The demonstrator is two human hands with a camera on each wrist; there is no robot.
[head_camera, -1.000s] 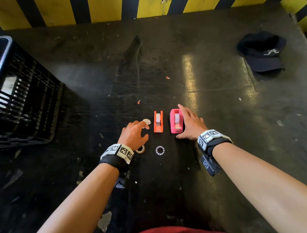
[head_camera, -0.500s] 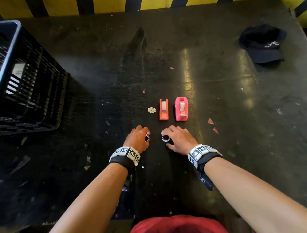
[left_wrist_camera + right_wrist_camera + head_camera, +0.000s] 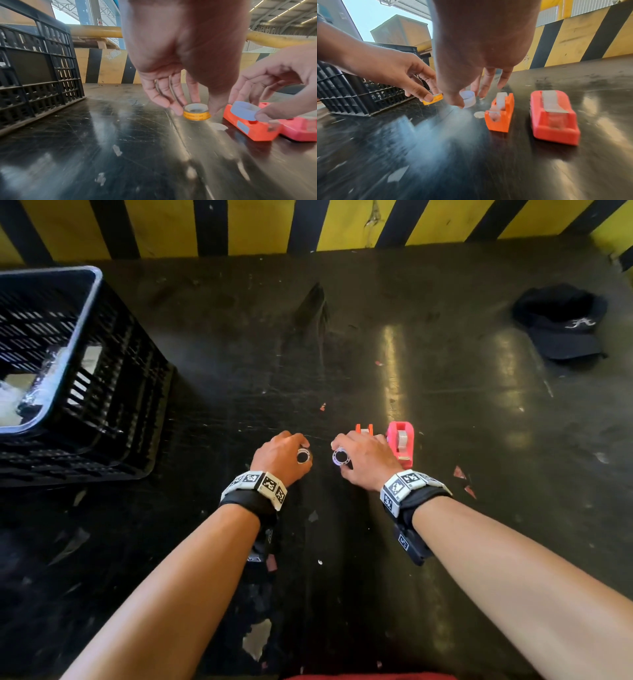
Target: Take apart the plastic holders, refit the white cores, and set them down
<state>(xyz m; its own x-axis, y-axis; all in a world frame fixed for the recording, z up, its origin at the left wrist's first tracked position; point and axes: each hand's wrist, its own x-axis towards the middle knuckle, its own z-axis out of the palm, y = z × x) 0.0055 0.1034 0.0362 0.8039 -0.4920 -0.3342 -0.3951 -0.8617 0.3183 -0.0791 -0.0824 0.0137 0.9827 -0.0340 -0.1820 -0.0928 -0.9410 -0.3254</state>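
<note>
Left hand (image 3: 281, 455) is pinching a yellow-labelled tape roll (image 3: 196, 113); right hand (image 3: 368, 458) is pinching a white core (image 3: 244, 112). Orange holder (image 3: 500, 115) and pink holder (image 3: 553, 117) are sitting at right hand's one o'clock.

From the head view, the right hand (image 3: 368, 460) covers most of the orange holder (image 3: 363, 429), leaving only its far end showing, and hides the near left corner of the pink holder (image 3: 401, 440). The left hand (image 3: 279, 457) hides the outer side of the small roll (image 3: 303, 456) it pinches, so its yellow band shows only from the wrist cameras. The black crate (image 3: 85, 378) is cut off by the left edge, and its contents are too unclear to name. In both wrist views the near tabletop (image 3: 471, 162) is smeared by blur. The print on the yellow roll is too small to read.
</note>
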